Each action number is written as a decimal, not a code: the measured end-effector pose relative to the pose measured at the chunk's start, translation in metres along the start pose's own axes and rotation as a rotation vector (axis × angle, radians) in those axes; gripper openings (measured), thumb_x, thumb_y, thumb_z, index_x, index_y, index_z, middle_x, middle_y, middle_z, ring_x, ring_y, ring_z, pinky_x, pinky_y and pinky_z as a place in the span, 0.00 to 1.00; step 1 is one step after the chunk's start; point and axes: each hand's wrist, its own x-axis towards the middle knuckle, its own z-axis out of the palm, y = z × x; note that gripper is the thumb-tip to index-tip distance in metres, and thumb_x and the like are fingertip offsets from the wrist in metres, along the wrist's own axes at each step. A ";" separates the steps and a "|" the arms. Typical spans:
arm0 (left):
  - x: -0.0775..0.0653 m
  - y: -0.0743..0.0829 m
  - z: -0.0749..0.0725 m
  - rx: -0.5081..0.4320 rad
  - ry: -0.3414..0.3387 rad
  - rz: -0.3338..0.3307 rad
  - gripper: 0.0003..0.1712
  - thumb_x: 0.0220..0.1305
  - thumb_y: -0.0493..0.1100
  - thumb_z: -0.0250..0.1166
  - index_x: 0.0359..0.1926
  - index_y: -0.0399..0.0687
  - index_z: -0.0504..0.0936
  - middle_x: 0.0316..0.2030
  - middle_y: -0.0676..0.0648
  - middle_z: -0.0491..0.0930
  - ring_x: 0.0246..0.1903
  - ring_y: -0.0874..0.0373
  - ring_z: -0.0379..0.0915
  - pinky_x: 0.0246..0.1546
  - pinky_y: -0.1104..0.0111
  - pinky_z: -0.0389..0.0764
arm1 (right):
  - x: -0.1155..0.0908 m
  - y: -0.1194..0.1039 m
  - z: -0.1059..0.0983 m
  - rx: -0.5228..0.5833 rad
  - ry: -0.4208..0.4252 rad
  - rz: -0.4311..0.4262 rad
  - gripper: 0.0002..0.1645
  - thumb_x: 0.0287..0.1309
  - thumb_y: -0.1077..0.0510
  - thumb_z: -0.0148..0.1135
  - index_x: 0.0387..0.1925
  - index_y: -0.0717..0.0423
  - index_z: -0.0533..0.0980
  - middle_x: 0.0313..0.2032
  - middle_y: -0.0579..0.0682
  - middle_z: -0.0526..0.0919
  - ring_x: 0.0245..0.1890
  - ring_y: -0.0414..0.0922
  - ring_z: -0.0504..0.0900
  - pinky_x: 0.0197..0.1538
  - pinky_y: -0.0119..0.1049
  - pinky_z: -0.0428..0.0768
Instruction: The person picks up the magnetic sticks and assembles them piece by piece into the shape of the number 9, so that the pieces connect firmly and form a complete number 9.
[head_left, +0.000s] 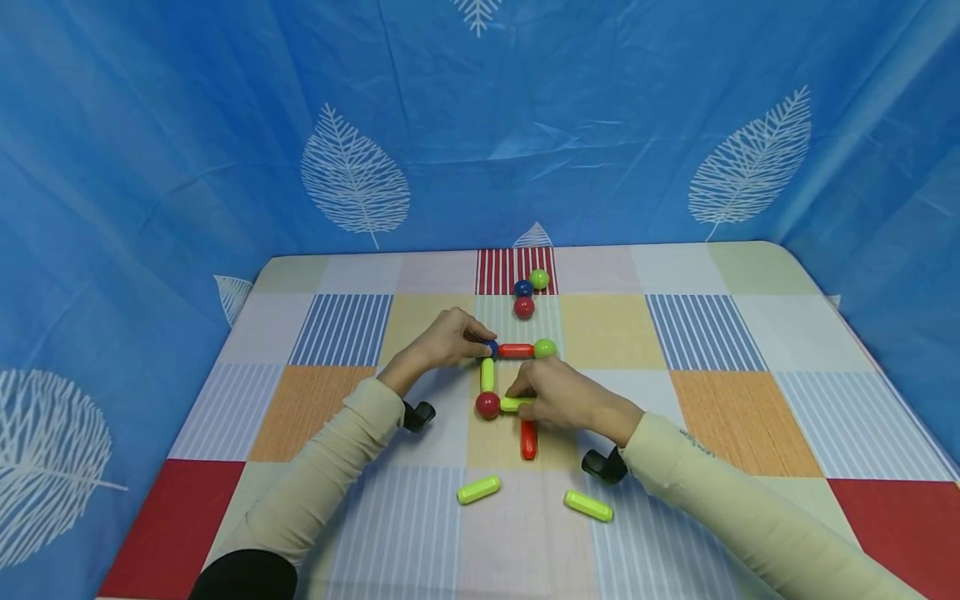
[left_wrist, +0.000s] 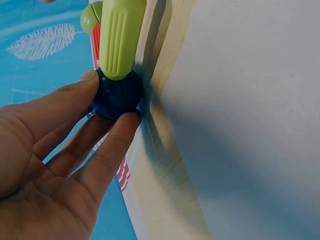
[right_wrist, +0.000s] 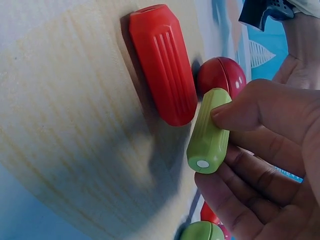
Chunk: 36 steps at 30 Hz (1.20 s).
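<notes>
My left hand [head_left: 444, 340] pinches a dark blue ball [left_wrist: 117, 94] between thumb and fingertips. A red stick [head_left: 517, 351] runs from that ball to a green ball [head_left: 545, 348]. A green stick [head_left: 487, 375] joins it to a red ball [head_left: 487, 406] nearer me. My right hand [head_left: 568, 393] holds another green stick [right_wrist: 209, 135] between thumb and fingers, one end at the red ball. At its free end a white disc shows in the right wrist view. Just below this stick lies a second red stick [right_wrist: 165, 65], apart from my fingers.
Two loose green sticks [head_left: 478, 490] [head_left: 588, 506] lie on the patchwork tablecloth [head_left: 525, 550] nearer me. Beyond the joined pieces sit a red ball [head_left: 524, 307], a blue ball [head_left: 523, 288] and a green ball [head_left: 539, 279]. Blue curtain [head_left: 525, 125] surrounds the table's back and sides.
</notes>
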 end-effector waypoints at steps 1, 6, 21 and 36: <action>0.000 0.000 0.000 -0.001 -0.001 0.000 0.14 0.63 0.34 0.68 0.50 0.35 0.85 0.48 0.40 0.84 0.49 0.50 0.79 0.47 0.63 0.80 | 0.000 0.000 0.000 -0.001 0.001 -0.002 0.12 0.53 0.62 0.70 0.41 0.58 0.87 0.37 0.46 0.84 0.34 0.36 0.77 0.39 0.31 0.78; 0.001 -0.001 0.001 -0.003 0.002 -0.003 0.15 0.62 0.35 0.68 0.50 0.35 0.85 0.48 0.40 0.84 0.49 0.50 0.79 0.46 0.63 0.80 | 0.000 0.001 0.001 0.005 0.001 0.005 0.12 0.53 0.62 0.70 0.42 0.59 0.87 0.39 0.47 0.85 0.36 0.36 0.77 0.41 0.32 0.78; 0.000 0.001 0.001 -0.010 0.001 -0.006 0.15 0.63 0.34 0.68 0.50 0.35 0.85 0.48 0.40 0.84 0.49 0.50 0.79 0.46 0.63 0.80 | -0.002 -0.001 -0.003 0.033 0.003 0.008 0.12 0.56 0.62 0.68 0.42 0.59 0.86 0.39 0.47 0.85 0.42 0.40 0.80 0.47 0.36 0.81; 0.002 -0.002 0.000 -0.010 -0.002 0.005 0.14 0.63 0.34 0.68 0.50 0.34 0.85 0.47 0.40 0.84 0.49 0.50 0.79 0.47 0.63 0.80 | -0.003 0.001 -0.003 0.045 0.047 -0.036 0.09 0.58 0.63 0.66 0.40 0.60 0.86 0.36 0.46 0.85 0.34 0.36 0.78 0.39 0.30 0.79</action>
